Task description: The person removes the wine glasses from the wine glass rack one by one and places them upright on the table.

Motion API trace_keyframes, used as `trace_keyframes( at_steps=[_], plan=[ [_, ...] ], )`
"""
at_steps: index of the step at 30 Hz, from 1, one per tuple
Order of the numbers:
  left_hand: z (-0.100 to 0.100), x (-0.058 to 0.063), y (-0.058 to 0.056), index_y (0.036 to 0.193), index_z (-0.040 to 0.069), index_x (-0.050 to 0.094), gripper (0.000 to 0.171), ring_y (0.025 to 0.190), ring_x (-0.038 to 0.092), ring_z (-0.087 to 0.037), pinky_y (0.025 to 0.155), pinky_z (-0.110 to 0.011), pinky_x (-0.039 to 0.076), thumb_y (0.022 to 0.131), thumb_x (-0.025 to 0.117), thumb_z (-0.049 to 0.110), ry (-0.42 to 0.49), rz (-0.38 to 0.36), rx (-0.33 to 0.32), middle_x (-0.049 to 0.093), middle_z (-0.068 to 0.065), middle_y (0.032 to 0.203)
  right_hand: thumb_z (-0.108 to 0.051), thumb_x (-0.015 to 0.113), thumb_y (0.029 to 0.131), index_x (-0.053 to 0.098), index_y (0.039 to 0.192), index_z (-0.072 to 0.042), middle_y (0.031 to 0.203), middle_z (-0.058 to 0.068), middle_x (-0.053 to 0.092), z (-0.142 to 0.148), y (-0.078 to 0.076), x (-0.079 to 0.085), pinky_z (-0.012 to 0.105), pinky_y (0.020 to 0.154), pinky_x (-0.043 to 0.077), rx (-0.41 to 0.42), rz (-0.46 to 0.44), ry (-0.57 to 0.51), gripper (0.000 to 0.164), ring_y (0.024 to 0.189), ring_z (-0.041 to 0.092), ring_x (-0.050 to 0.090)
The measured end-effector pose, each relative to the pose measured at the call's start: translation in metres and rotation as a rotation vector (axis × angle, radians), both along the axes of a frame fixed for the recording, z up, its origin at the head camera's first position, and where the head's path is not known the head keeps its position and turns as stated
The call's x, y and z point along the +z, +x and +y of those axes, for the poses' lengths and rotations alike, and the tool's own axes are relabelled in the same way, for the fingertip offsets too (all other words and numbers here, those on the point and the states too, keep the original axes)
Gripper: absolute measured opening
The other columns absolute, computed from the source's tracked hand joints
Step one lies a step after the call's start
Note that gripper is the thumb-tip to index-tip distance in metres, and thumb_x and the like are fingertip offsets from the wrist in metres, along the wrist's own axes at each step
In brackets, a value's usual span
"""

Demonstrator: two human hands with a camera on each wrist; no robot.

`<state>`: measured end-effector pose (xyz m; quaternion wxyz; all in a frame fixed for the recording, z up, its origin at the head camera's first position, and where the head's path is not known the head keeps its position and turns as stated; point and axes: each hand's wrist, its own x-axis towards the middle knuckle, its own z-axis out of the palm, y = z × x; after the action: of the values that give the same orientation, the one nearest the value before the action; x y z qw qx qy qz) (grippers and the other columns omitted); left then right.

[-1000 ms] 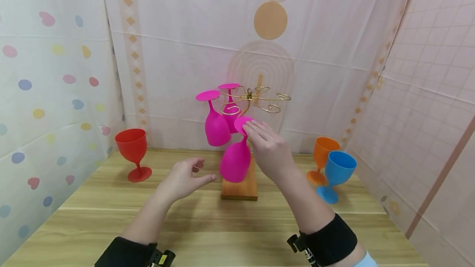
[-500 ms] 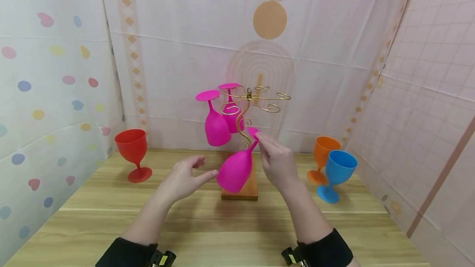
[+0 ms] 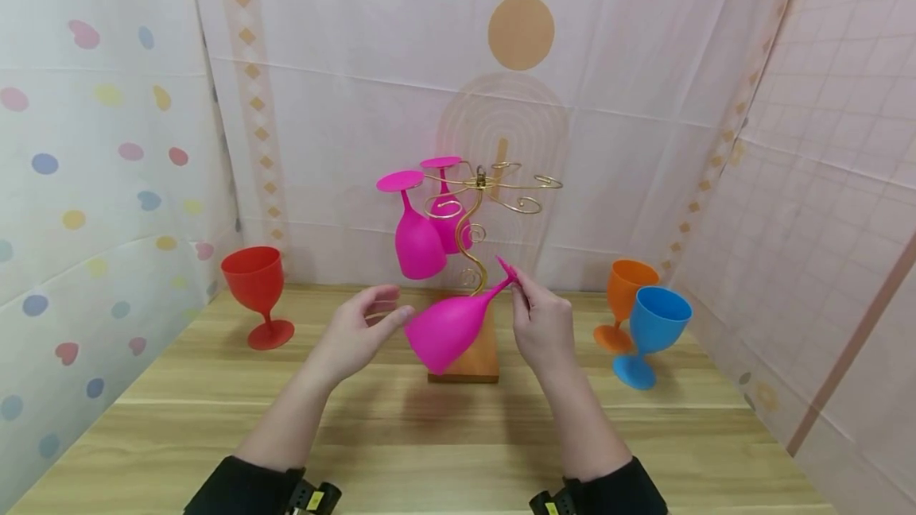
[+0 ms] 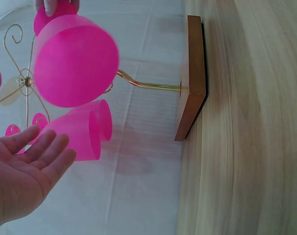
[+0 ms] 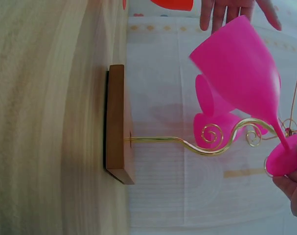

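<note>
My right hand (image 3: 545,331) pinches a pink goblet (image 3: 447,331) by its foot, seen up close in the right wrist view. The goblet is tilted, bowl down to the left, in front of a gold wire rack (image 3: 481,181) on a wooden base (image 3: 488,356). Beside the bowl is my left hand (image 3: 355,338), its fingers loosely bent and holding nothing; the left wrist view shows its palm (image 4: 21,181) apart from the goblet. Two other pink goblets, a nearer one (image 3: 418,245) and a farther one (image 3: 445,217), hang upside down from the rack's left arms.
A red goblet (image 3: 254,284) stands upright on the table's left. To the right stand an orange goblet (image 3: 626,292) and, nearer, a blue goblet (image 3: 654,324). The other rack arms (image 3: 525,206) carry no goblet. A patterned cloth (image 3: 343,141) hangs behind the wooden table (image 3: 429,451).
My right hand has drawn the pink goblet down and toward me, away from the rack, and tipped it so its foot points up to the right. The left hand has barely shifted.
</note>
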<state>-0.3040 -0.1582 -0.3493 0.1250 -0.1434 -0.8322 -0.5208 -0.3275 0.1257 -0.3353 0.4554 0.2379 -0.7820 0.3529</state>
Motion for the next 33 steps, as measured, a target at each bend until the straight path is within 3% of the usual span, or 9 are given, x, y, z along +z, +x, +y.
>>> trace_keyframes(
  at_steps=[6, 18, 27, 33],
  plan=[
    [0.001, 0.000, -0.001, 0.143, 0.007, 0.054, 0.062, 0.130, 0.056, -0.033, 0.103, -0.051, 0.049, 0.096, 0.071, 0.043, 0.109, -0.004, -0.018, 0.058, -0.012, 0.141, -0.004, 0.066, 0.098, 0.071, 0.124, 0.003, 0.110, 0.018, 0.074, 0.000, 0.000, -0.003, 0.039, 0.060, 0.059, -0.018, -0.073, -0.055, 0.027, 0.076, 0.024, 0.072],
    [0.003, 0.002, 0.003, 0.151, 0.007, 0.042, 0.069, 0.137, 0.049, -0.033, 0.106, -0.044, 0.047, 0.096, 0.073, 0.034, 0.223, -0.017, -0.102, 0.048, -0.014, 0.150, -0.006, 0.065, 0.098, 0.074, 0.120, -0.001, 0.101, 0.013, 0.077, -0.003, -0.001, -0.008, 0.043, 0.081, 0.061, -0.006, -0.331, -0.158, 0.024, 0.096, 0.027, 0.074],
    [0.005, 0.001, 0.003, 0.156, 0.006, 0.033, 0.079, 0.141, 0.044, -0.032, 0.108, -0.034, 0.044, 0.094, 0.076, 0.028, 0.257, -0.001, -0.160, 0.044, -0.013, 0.153, -0.007, 0.063, 0.099, 0.076, 0.114, -0.001, 0.091, 0.009, 0.077, -0.007, -0.006, -0.012, 0.038, 0.076, 0.062, 0.004, -0.469, -0.175, 0.021, 0.087, 0.022, 0.075],
    [0.008, 0.002, 0.004, 0.158, 0.008, 0.029, 0.086, 0.141, 0.044, -0.031, 0.102, -0.031, 0.049, 0.091, 0.080, 0.026, 0.278, -0.018, -0.173, 0.042, -0.012, 0.155, -0.006, 0.063, 0.098, 0.076, 0.114, 0.000, 0.092, 0.010, 0.077, -0.009, -0.007, -0.015, 0.036, 0.073, 0.062, 0.049, -0.549, -0.210, 0.022, 0.086, 0.022, 0.074]
  ],
)
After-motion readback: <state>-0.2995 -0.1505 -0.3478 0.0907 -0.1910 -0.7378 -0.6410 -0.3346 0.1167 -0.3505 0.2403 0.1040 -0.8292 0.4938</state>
